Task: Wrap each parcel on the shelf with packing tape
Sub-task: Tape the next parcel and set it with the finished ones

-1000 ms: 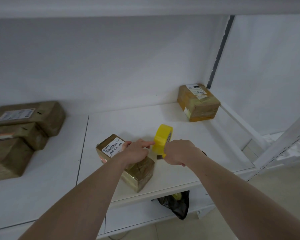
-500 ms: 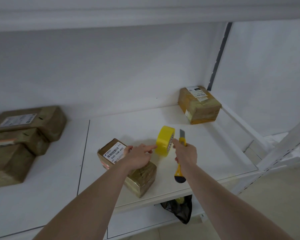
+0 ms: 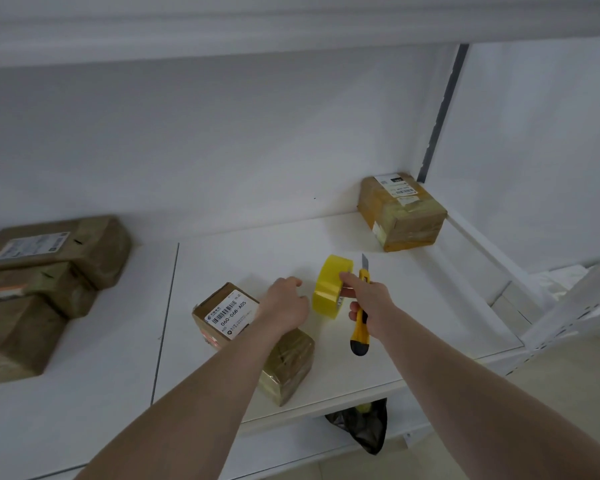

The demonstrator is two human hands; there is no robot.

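White shelf board (image 3: 264,251) seen across middle of frame, divided by dark seam left of centre. Brown parcel with barcode label (image 3: 243,327) lain on board at lower centre, near front edge. Second taped parcel (image 3: 400,211) set at back right corner, well apart from first. Stack of brown parcels (image 3: 39,282) piled at left edge of frame, on left section of board.

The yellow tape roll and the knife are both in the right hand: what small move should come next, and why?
Probably bring the knife blade to the tape between the yellow tape roll and the near parcel and cut it. The right hand holds roll and knife with the blade out, and the left hand rests on that parcel.
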